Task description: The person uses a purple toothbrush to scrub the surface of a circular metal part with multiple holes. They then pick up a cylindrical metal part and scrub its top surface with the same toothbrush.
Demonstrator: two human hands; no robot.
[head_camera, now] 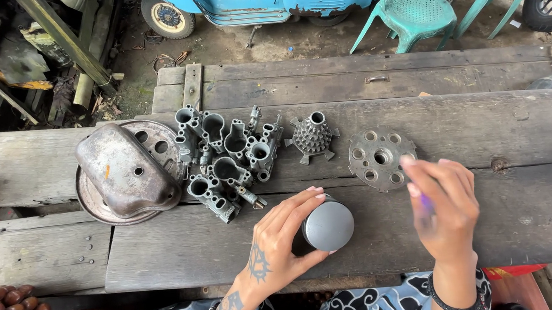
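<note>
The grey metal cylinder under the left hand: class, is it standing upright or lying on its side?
Upright. The grey cylinder shows its round flat top to the camera, and the left hand wraps its side.

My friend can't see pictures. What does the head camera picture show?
The left hand holds a round grey metal cylinder on a worn wooden bench; the blurred right hand holds something small and purple. Behind lie carburettor bodies, a holed disc and a dented cover.
</note>
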